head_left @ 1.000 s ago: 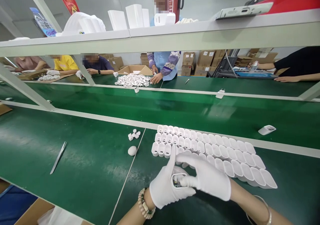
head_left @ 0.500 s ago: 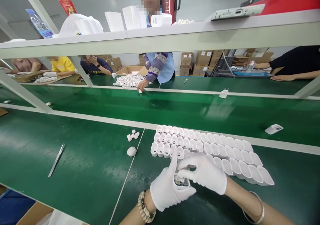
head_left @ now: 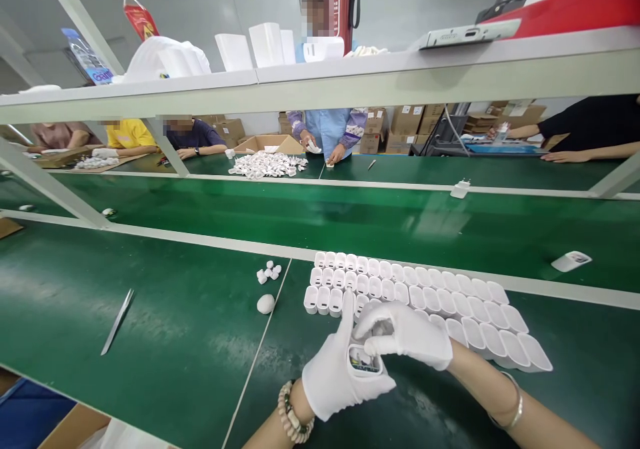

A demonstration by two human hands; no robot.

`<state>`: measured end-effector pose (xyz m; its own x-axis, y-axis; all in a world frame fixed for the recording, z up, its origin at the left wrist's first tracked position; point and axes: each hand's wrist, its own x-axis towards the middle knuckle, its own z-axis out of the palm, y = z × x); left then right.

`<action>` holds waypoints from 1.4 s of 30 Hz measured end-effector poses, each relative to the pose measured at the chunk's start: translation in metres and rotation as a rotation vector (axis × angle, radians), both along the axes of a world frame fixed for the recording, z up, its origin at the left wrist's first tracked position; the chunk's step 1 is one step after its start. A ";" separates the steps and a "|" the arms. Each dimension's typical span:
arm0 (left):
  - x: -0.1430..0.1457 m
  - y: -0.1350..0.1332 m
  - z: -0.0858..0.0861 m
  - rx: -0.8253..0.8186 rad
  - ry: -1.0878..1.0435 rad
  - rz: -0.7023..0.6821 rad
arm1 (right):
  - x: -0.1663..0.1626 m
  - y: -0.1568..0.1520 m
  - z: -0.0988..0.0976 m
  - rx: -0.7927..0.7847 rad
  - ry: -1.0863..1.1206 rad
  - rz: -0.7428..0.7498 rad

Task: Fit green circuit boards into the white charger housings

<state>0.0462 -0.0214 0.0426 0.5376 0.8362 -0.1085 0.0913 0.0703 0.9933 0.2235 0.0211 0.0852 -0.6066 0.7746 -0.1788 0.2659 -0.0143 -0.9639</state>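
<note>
My left hand [head_left: 340,372], in a white glove, is closed around a white charger housing [head_left: 369,371]. The housing's open end faces up, and electronic parts show inside it. My right hand [head_left: 407,336], also gloved, curls over that opening with thumb and fingers brought together; what lies between them, if anything, is hidden. Just beyond my hands stand rows of white charger housings [head_left: 400,294], open ends up, some with a dark slot showing. To the left lie a rounded white lump [head_left: 266,304] and several small white pieces [head_left: 269,273].
Metal tweezers [head_left: 117,322] lie on the green table at left. A conveyor belt [head_left: 240,202] runs beyond, carrying a charger [head_left: 461,189] and a white housing [head_left: 571,261]. A shelf [head_left: 300,86] crosses above. Across the belt, a person in blue stands by a pile of white parts [head_left: 267,164].
My right fingers have shifted slightly at the housing's opening, while my left hand keeps its hold. Chargers on the belt have moved right. The person opposite has drawn their hand back from the belt.
</note>
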 end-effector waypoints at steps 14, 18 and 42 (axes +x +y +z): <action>0.001 0.002 -0.019 0.182 0.167 0.045 | -0.010 -0.008 -0.008 0.246 -0.079 -0.079; 0.003 0.001 -0.010 0.085 0.069 0.028 | -0.008 -0.004 -0.008 0.165 -0.020 -0.034; -0.004 0.016 -0.009 0.370 0.095 0.108 | -0.024 -0.025 0.015 0.516 -0.252 -0.078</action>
<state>0.0420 -0.0058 0.0339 0.4467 0.8792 0.1657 0.1961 -0.2769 0.9407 0.1990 -0.0041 0.0999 -0.5316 0.8408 0.1025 0.5051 0.4118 -0.7585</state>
